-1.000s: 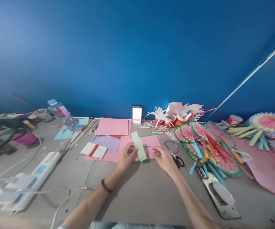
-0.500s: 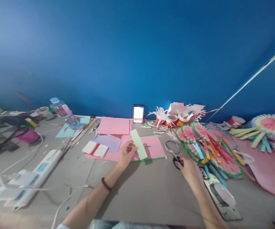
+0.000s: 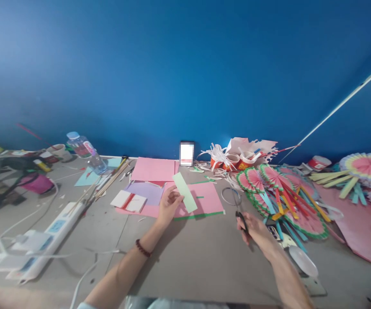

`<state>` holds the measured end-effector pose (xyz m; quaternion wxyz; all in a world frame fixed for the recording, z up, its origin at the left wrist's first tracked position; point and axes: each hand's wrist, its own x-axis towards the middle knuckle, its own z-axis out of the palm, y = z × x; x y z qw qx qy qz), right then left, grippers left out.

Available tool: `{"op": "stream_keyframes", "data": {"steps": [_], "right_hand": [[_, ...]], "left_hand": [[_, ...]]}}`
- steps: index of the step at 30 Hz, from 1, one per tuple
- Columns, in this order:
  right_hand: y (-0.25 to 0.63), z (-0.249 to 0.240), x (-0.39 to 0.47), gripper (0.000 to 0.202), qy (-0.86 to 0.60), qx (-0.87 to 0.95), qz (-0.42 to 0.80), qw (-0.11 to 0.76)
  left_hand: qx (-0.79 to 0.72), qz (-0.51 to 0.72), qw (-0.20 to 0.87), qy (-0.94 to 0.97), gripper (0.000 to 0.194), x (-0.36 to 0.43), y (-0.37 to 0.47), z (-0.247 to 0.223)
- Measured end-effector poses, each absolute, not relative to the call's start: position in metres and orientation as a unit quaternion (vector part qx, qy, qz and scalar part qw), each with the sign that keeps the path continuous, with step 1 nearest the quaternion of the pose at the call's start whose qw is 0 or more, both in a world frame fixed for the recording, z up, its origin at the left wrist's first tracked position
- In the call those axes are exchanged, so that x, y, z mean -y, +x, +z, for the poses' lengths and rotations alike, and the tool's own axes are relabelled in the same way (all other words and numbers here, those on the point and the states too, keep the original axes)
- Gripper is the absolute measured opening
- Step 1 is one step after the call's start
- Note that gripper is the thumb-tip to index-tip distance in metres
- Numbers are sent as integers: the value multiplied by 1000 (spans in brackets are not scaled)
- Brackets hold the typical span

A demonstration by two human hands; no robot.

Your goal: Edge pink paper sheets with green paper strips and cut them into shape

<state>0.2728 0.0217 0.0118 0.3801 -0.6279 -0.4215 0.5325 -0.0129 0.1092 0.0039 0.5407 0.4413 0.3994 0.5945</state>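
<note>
Left hand (image 3: 170, 205) pinches the pale green strip (image 3: 185, 193) over the pink paper (image 3: 206, 198), and over on the right, the right hand (image 3: 252, 227) has fingers closed around the scissors (image 3: 242, 221), just beside the paper fans (image 3: 270, 189)

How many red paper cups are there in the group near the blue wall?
3: the left cup holds white paper strips, the middle cup is next to it, and the right cup holds slim items. More may be hidden behind.
</note>
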Motion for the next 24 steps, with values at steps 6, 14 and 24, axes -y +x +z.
{"op": "stream_keyframes", "data": {"steps": [6,14,24], "right_hand": [[218,18,-38,42,-549,471,583,369],[188,24,-54,33,-472,545,605,338],[182,-3,-49,28,-477,559,569,369]], "left_hand": [[-391,615,542,419,45,-109,-10,18],[-379,641,513,427,42,-119,-7,43],[-380,648,519,408,43,-112,-11,29]]}}
